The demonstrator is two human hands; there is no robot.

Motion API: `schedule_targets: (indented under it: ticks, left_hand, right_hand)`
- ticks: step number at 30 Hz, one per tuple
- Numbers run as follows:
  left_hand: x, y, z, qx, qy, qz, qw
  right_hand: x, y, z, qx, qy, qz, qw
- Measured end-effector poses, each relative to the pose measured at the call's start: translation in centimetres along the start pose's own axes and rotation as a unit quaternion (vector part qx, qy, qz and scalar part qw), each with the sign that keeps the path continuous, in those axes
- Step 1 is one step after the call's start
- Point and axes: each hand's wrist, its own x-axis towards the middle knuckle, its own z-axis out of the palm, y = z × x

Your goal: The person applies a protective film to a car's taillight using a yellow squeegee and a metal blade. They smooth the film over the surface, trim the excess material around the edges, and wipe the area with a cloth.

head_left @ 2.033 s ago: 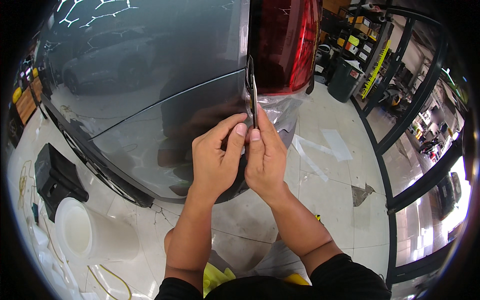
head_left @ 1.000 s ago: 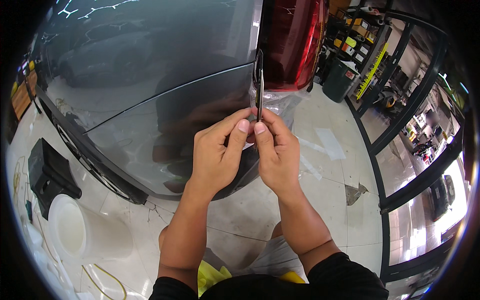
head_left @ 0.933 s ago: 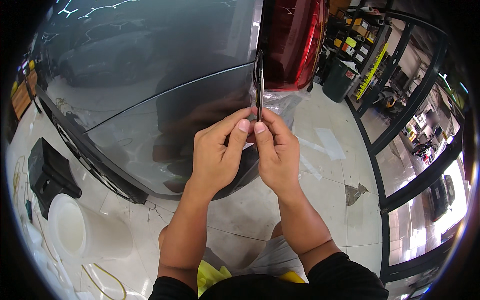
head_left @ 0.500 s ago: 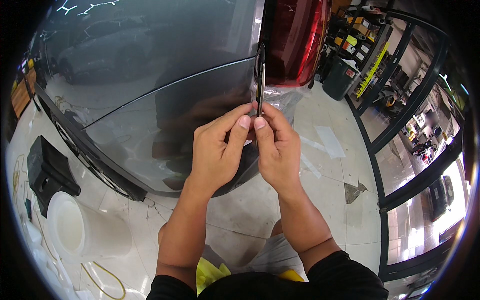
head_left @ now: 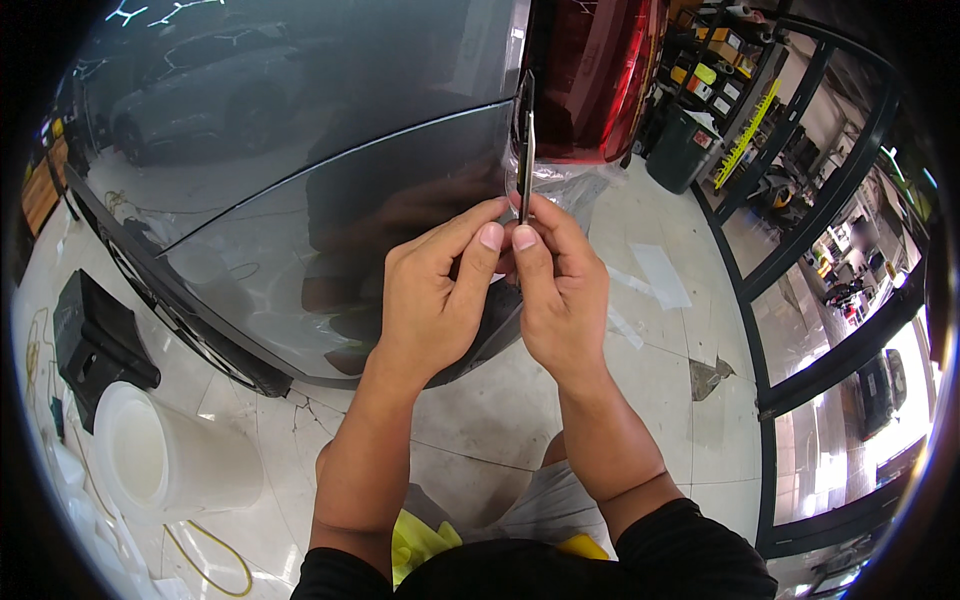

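Observation:
A slim, dark, blade-like tool with a pointed tip and a pale edge stands upright between my hands, seen nearly edge-on. My right hand pinches its lower end between thumb and index finger. From the other side, my left hand is closed, its thumb and index fingertips against the same end. The remaining fingers are mostly hidden behind. Just beyond my hands are a glossy dark grey car panel with a seam across it and a red tail light. Whether the tool's tip touches the car cannot be told.
Clear plastic film hangs below the tail light. A white bucket and a black step stool stand at left. Pale strips lie on the tiled floor. At right are a dark bin and a black-framed glass partition.
My hands and the tool have shifted slightly upward in view, with the tip a little farther right. Both hands keep nearly the same grip.

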Motion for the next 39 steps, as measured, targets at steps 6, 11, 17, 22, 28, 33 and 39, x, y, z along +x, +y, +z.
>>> schedule_targets:
  ticks: [6, 11, 17, 22, 28, 33, 39]
  left_hand:
    - [0.0, 0.3, -0.1, 0.012, -0.003, -0.005, 1.000]
    - [0.0, 0.0, 0.0, 0.007, 0.003, 0.005, 1.000]
    - [0.0, 0.1, -0.1, 0.009, 0.000, 0.004, 1.000]
    - [0.0, -0.2, 0.0, 0.016, 0.001, 0.015, 1.000]
    - [-0.1, -0.1, -0.1, 0.019, -0.001, 0.010, 1.000]
    - [-0.1, 0.0, -0.2, 0.017, 0.001, 0.012, 1.000]
    - [-0.1, 0.0, -0.1, 0.022, 0.001, 0.010, 1.000]
  right_hand:
    - [0.1, -0.1, 0.1, 0.009, -0.002, 0.005, 1.000]
    - [0.0, -0.3, 0.3, 0.016, 0.011, 0.015, 1.000]
    - [0.0, 0.1, 0.2, 0.014, -0.005, -0.005, 1.000]
    - [0.1, 0.4, 0.3, 0.008, 0.010, -0.020, 1.000]
    - [0.2, 0.3, 0.5, 0.026, 0.009, -0.017, 0.999]
    - [0.2, 0.6, 0.5, 0.019, 0.009, -0.011, 1.000]
    - [0.1, 0.5, 0.4, 0.043, 0.015, 0.002, 0.999]
